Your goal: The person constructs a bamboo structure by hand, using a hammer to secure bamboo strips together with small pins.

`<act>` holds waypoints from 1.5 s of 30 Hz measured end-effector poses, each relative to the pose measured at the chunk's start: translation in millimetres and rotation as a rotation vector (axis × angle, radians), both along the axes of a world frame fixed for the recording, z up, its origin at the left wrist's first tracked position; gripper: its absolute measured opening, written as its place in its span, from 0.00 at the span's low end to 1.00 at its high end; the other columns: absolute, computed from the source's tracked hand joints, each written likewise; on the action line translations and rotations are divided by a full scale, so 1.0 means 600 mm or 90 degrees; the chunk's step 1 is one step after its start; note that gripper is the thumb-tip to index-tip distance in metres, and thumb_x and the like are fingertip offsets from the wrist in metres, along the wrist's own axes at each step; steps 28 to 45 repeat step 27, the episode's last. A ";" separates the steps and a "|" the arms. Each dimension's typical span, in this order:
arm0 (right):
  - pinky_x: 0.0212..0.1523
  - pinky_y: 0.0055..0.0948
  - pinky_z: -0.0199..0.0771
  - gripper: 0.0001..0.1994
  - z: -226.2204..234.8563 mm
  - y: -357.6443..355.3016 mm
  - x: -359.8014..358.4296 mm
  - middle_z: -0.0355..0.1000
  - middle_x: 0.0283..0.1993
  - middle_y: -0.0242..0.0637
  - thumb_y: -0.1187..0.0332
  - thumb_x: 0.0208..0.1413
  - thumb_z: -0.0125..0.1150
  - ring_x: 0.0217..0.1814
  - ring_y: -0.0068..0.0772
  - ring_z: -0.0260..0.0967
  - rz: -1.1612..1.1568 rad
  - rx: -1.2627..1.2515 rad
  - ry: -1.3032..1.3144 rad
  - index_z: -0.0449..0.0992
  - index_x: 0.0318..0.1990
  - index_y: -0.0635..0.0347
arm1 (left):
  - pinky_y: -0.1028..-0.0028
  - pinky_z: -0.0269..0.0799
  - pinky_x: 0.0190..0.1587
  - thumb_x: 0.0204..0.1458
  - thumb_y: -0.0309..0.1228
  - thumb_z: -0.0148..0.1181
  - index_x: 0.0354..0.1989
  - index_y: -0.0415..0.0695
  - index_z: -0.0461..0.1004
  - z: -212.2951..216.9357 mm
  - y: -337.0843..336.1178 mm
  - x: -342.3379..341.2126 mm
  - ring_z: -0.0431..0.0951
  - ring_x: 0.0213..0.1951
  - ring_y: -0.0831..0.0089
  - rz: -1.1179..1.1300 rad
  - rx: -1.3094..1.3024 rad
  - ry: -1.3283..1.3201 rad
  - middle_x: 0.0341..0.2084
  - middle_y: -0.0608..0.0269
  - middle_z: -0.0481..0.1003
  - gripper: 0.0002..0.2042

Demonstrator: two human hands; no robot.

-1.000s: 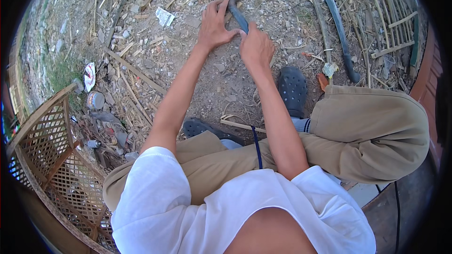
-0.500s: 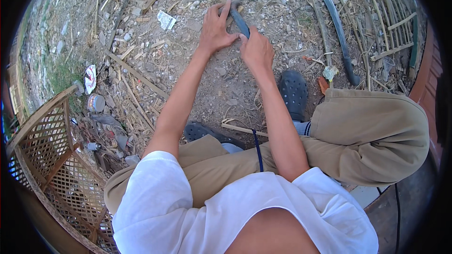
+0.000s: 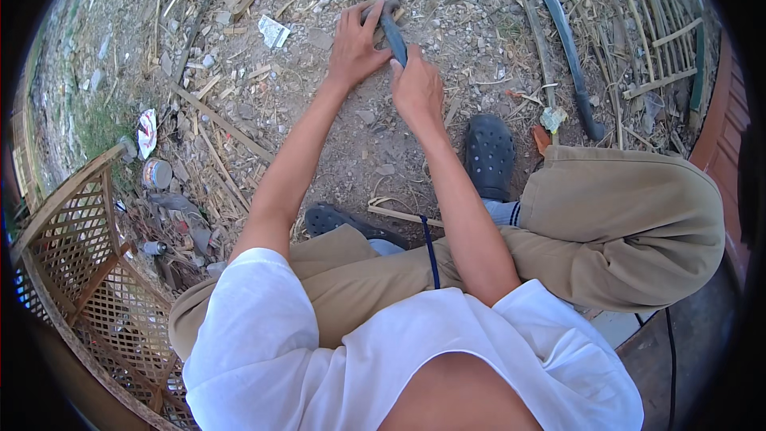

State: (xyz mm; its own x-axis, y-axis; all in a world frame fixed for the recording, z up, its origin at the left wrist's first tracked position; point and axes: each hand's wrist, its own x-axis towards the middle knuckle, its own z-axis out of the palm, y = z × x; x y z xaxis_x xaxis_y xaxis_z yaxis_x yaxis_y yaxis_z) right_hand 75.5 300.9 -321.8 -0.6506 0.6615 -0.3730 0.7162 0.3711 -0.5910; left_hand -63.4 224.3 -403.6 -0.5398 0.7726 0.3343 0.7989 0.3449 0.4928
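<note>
Right hand (image 3: pixel 416 86) closed around the near end of a dark curved blade (image 3: pixel 392 32) on the dirt, left hand (image 3: pixel 353 44) spread flat beside its far end; looks stiff, fairly heavy, sharp-edged, so grip the handle end only.

A long curved blade (image 3: pixel 568 48) is lying on bare, stony ground among scattered bamboo strips (image 3: pixel 223 124), near a stack of split canes (image 3: pixel 666 40). A woven lattice frame (image 3: pixel 88 271) is standing at the lower left, while a crushed can (image 3: pixel 157 173) and paper scraps (image 3: pixel 273 30) are littering the dirt.
</note>
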 end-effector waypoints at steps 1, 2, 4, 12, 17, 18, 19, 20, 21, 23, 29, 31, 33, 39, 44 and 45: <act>0.47 0.61 0.77 0.14 -0.001 -0.005 -0.002 0.80 0.39 0.62 0.65 0.67 0.61 0.45 0.70 0.79 -0.007 -0.005 0.010 0.72 0.51 0.67 | 0.53 0.69 0.62 0.42 0.37 0.78 0.77 0.48 0.60 -0.003 0.001 -0.002 0.68 0.60 0.45 0.001 -0.003 -0.001 0.58 0.46 0.69 0.50; 0.47 0.61 0.77 0.14 -0.005 -0.009 -0.001 0.80 0.39 0.62 0.65 0.67 0.61 0.45 0.70 0.79 -0.006 -0.008 0.009 0.72 0.51 0.67 | 0.52 0.70 0.61 0.45 0.37 0.77 0.76 0.48 0.62 -0.005 0.002 -0.004 0.69 0.60 0.45 0.007 -0.003 0.001 0.58 0.45 0.69 0.46; 0.46 0.62 0.76 0.13 -0.016 -0.015 0.003 0.80 0.38 0.61 0.67 0.67 0.61 0.45 0.70 0.79 -0.015 -0.013 0.047 0.70 0.50 0.66 | 0.52 0.71 0.60 0.48 0.36 0.76 0.75 0.48 0.63 -0.006 0.006 -0.001 0.70 0.59 0.44 0.012 -0.005 -0.002 0.58 0.45 0.69 0.43; 0.43 0.63 0.71 0.11 -0.023 -0.043 0.002 0.78 0.36 0.63 0.69 0.67 0.60 0.44 0.74 0.76 -0.071 -0.045 0.070 0.68 0.49 0.65 | 0.51 0.73 0.54 0.56 0.43 0.73 0.67 0.43 0.68 -0.005 0.013 0.002 0.71 0.54 0.42 0.041 0.006 0.048 0.54 0.44 0.71 0.33; 0.39 0.64 0.70 0.11 -0.033 -0.068 0.009 0.77 0.34 0.62 0.71 0.68 0.59 0.40 0.73 0.76 -0.090 -0.061 0.101 0.66 0.50 0.65 | 0.52 0.72 0.53 0.57 0.44 0.71 0.65 0.42 0.69 -0.012 0.015 0.003 0.71 0.51 0.45 0.040 0.008 0.065 0.51 0.48 0.71 0.31; 0.38 0.65 0.68 0.11 -0.036 -0.068 0.009 0.76 0.33 0.62 0.71 0.68 0.59 0.39 0.73 0.76 -0.094 -0.050 0.129 0.66 0.50 0.65 | 0.52 0.71 0.52 0.57 0.44 0.71 0.64 0.42 0.70 -0.013 0.017 0.003 0.71 0.51 0.46 0.038 0.019 0.071 0.51 0.48 0.71 0.31; 0.38 0.65 0.67 0.11 -0.039 -0.068 0.010 0.76 0.32 0.63 0.72 0.68 0.58 0.39 0.73 0.75 -0.098 -0.039 0.156 0.66 0.51 0.65 | 0.52 0.71 0.52 0.57 0.44 0.71 0.64 0.42 0.70 -0.013 0.016 0.003 0.71 0.51 0.46 0.042 0.016 0.068 0.51 0.48 0.71 0.31; 0.38 0.65 0.67 0.11 -0.041 -0.070 0.012 0.76 0.32 0.63 0.72 0.68 0.58 0.39 0.73 0.75 -0.095 -0.041 0.153 0.66 0.51 0.65 | 0.52 0.71 0.52 0.57 0.45 0.70 0.64 0.43 0.70 -0.013 0.015 0.005 0.71 0.51 0.46 0.037 0.020 0.071 0.51 0.48 0.71 0.30; 0.38 0.65 0.67 0.11 -0.041 -0.073 0.011 0.76 0.32 0.63 0.71 0.68 0.58 0.39 0.73 0.75 -0.103 -0.053 0.145 0.66 0.51 0.65 | 0.51 0.71 0.52 0.57 0.45 0.70 0.63 0.43 0.70 -0.014 0.013 0.004 0.71 0.51 0.46 0.031 0.024 0.077 0.50 0.48 0.72 0.30; 0.38 0.65 0.67 0.11 -0.044 -0.080 0.010 0.76 0.32 0.63 0.71 0.68 0.58 0.39 0.73 0.75 -0.109 -0.068 0.138 0.66 0.51 0.65 | 0.51 0.72 0.53 0.57 0.44 0.72 0.64 0.43 0.70 -0.016 0.011 0.005 0.71 0.52 0.45 0.038 0.010 0.066 0.52 0.47 0.72 0.31; 0.40 0.62 0.68 0.12 -0.056 -0.085 0.008 0.75 0.33 0.64 0.68 0.69 0.61 0.40 0.74 0.75 -0.146 -0.113 0.166 0.66 0.52 0.63 | 0.50 0.71 0.53 0.58 0.45 0.70 0.66 0.45 0.70 -0.013 0.017 0.006 0.70 0.51 0.46 0.046 0.002 0.075 0.52 0.49 0.71 0.31; 0.40 0.62 0.68 0.12 -0.056 -0.085 0.008 0.75 0.33 0.64 0.68 0.69 0.61 0.40 0.74 0.75 -0.146 -0.113 0.166 0.66 0.52 0.63 | 0.50 0.71 0.53 0.58 0.45 0.70 0.66 0.45 0.70 -0.013 0.017 0.006 0.70 0.51 0.46 0.046 0.002 0.075 0.52 0.49 0.71 0.31; 0.40 0.62 0.68 0.12 -0.056 -0.085 0.008 0.75 0.33 0.64 0.68 0.69 0.61 0.40 0.74 0.75 -0.146 -0.113 0.166 0.66 0.52 0.63 | 0.50 0.71 0.53 0.58 0.45 0.70 0.66 0.45 0.70 -0.013 0.017 0.006 0.70 0.51 0.46 0.046 0.002 0.075 0.52 0.49 0.71 0.31; 0.40 0.62 0.68 0.12 -0.056 -0.085 0.008 0.75 0.33 0.64 0.68 0.69 0.61 0.40 0.74 0.75 -0.146 -0.113 0.166 0.66 0.52 0.63 | 0.50 0.71 0.53 0.58 0.45 0.70 0.66 0.45 0.70 -0.013 0.017 0.006 0.70 0.51 0.46 0.046 0.002 0.075 0.52 0.49 0.71 0.31; 0.40 0.62 0.68 0.12 -0.056 -0.085 0.008 0.75 0.33 0.64 0.68 0.69 0.61 0.40 0.74 0.75 -0.146 -0.113 0.166 0.66 0.52 0.63 | 0.50 0.71 0.53 0.58 0.45 0.70 0.66 0.45 0.70 -0.013 0.017 0.006 0.70 0.51 0.46 0.046 0.002 0.075 0.52 0.49 0.71 0.31; 0.40 0.62 0.68 0.12 -0.056 -0.085 0.008 0.75 0.33 0.64 0.68 0.69 0.61 0.40 0.74 0.75 -0.146 -0.113 0.166 0.66 0.52 0.63 | 0.50 0.71 0.53 0.58 0.45 0.70 0.66 0.45 0.70 -0.013 0.017 0.006 0.70 0.51 0.46 0.046 0.002 0.075 0.52 0.49 0.71 0.31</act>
